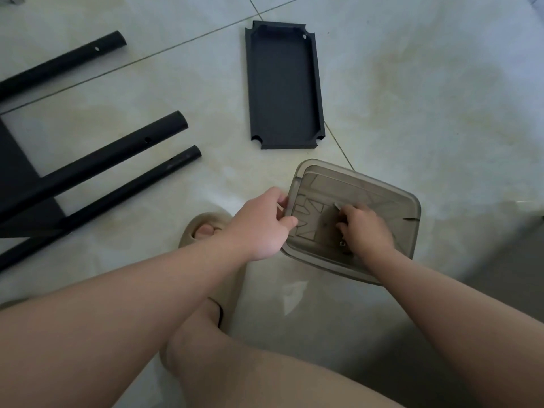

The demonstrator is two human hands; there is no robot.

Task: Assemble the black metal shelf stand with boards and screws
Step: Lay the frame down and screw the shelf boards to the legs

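A small screw (342,243) lies on the bottom of the smoky plastic box (413,228), just beside the right hand (366,231). That hand's fingers curl down into the box, and I cannot tell if they have pinched anything. The left hand (262,225) pinches the box's left rim. Beyond it the black board (284,89) lies with its long axis pointing away, the poles (117,160) are well to the left, and floor (426,98) opens between.
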